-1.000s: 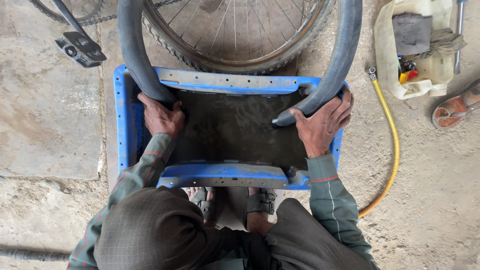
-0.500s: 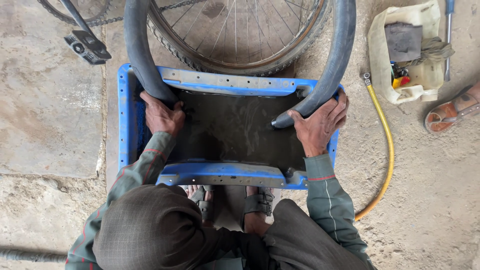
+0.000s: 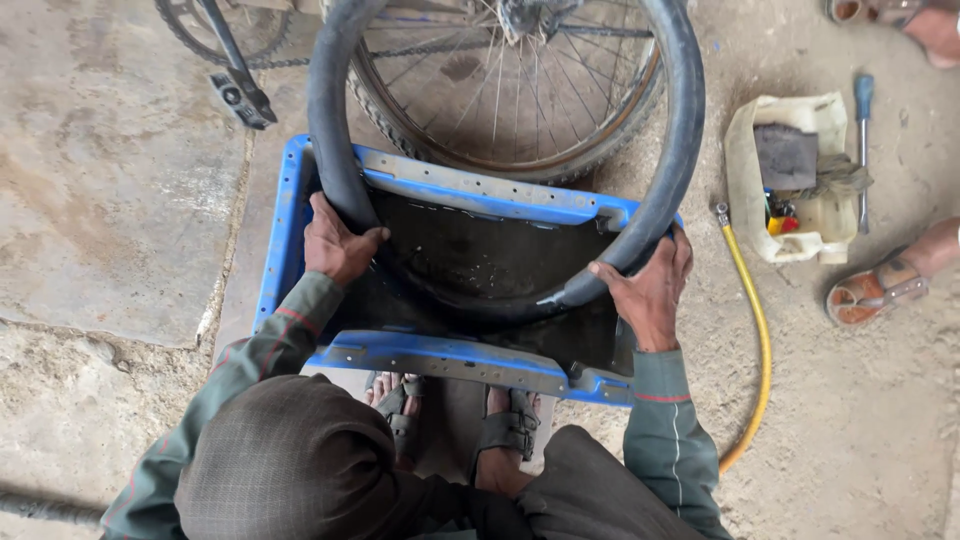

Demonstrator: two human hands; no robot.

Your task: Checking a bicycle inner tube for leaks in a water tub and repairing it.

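Bicycle wheel (image 3: 500,90) stands at top, behind blue tub (image 3: 285,230) of dark water; black inner tube (image 3: 680,130) loops around wheel, its lower arc dipped in tub; left hand (image 3: 335,245) fingers curled tight on tube's left side; right hand (image 3: 645,290) fingers wrapped on right side; yellow hose (image 3: 755,330) lies right of tub; cream container (image 3: 800,170) of tools beyond it.

Soft even daylight, faint shadows, sharp focus, slight wide-angle stretch at edges.
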